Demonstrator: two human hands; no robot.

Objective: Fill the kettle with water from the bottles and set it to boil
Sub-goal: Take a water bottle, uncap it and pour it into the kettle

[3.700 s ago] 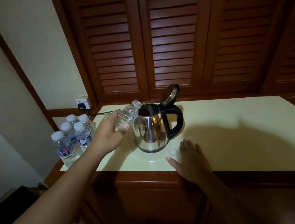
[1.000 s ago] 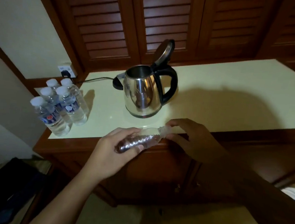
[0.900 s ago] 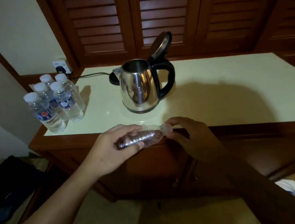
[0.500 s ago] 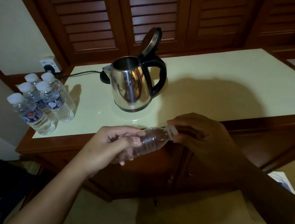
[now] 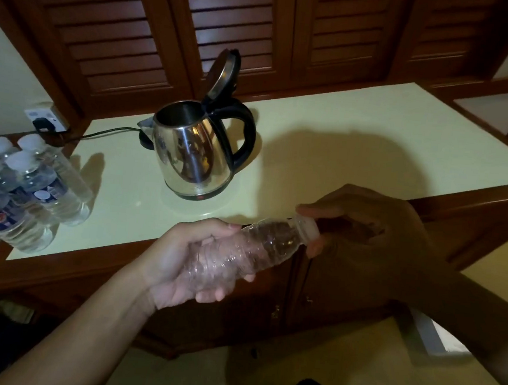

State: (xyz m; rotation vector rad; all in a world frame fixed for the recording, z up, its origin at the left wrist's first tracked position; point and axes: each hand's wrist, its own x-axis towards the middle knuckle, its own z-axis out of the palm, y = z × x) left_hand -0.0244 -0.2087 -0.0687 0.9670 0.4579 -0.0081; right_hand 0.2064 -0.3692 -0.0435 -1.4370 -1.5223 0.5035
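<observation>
Emptied bottle (image 5: 260, 244) back from the kettle (image 5: 189, 153), cap (image 5: 307, 227) apparently going on.
The bottle, earlier tipped at the kettle's mouth, now lies level off the counter's (image 5: 372, 147) near edge, left hand (image 5: 180, 265) wrapped round its body, right hand (image 5: 365, 228) pinching the cap at its neck. The kettle stands mid-counter, lid (image 5: 224, 73) up. One bottle looks poured; capped full bottles (image 5: 34, 187) wait at the left, and closing the lid and switching on remain.

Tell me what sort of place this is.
Probably a hotel or guest room, though I can't be sure: a steel electric kettle stands on a cream-topped wooden cabinet, a cluster of small capped water bottles sits near it, and louvred wooden doors run behind.
</observation>
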